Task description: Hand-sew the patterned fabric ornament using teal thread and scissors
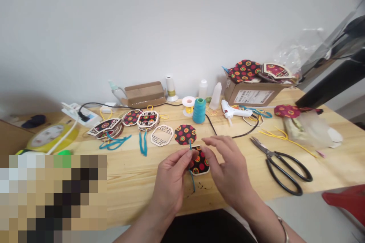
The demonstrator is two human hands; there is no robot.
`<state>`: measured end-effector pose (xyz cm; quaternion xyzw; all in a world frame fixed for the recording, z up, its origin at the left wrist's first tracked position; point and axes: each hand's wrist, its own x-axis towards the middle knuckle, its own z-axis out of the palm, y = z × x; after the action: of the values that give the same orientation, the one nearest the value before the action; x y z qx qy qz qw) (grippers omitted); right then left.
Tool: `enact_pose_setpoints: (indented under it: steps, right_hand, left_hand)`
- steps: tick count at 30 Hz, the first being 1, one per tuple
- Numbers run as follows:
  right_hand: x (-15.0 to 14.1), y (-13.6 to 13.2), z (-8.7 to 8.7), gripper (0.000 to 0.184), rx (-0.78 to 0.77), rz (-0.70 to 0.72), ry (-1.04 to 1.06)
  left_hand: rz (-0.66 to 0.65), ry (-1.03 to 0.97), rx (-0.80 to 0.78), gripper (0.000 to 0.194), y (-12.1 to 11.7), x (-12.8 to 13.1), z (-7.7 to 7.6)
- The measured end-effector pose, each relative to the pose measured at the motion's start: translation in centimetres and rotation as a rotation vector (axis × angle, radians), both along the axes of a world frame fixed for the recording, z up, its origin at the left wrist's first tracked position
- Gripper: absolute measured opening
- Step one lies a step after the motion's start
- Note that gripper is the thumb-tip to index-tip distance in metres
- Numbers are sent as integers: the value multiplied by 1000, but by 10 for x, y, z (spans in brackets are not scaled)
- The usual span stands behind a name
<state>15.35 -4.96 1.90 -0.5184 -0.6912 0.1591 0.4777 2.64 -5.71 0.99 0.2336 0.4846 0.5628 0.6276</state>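
Observation:
My left hand (pixel 173 171) has thumb and fingertips pinched on a length of teal cord (pixel 192 183), whose ends stick out above and below the grip. Right beside those fingertips is a black fabric piece with red and yellow flowers (pixel 201 165), edged by a pale wooden rim. My right hand (pixel 226 169) is at its other side, fingers apart, the thumb by the fabric's edge; whether it touches cannot be told. Just beyond lie a patterned fabric disc (pixel 186 135) and a cut-out wooden frame (pixel 162 135). A cone of teal thread (pixel 199 111) stands behind them.
Black-handled scissors (pixel 278 161) lie to the right, below a white glue gun (pixel 235 111). A cardboard box (pixel 252 94) holds patterned pieces at the back right. Finished-looking ornaments (pixel 148 119) and a tape roll (pixel 53 136) are on the left. The lower left corner is pixelated.

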Motion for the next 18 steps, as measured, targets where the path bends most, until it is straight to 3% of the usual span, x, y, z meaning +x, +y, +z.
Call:
enact_pose_setpoints:
  steps: [5, 8, 13, 18]
  right_hand:
    - [9, 12, 5, 16, -533, 251, 400]
    - [8, 11, 6, 16, -718, 374, 656]
    - [6, 10, 7, 19, -709, 445, 789]
    - [15, 11, 11, 17, -590, 335, 786]
  left_hand:
    - [-151, 95, 98, 20, -5, 1, -1]
    - [-216, 161, 125, 19, -7, 1, -1]
    - [-288, 351, 178, 16, -7, -3, 3]
    - [-321, 483, 238, 14, -6, -7, 6]
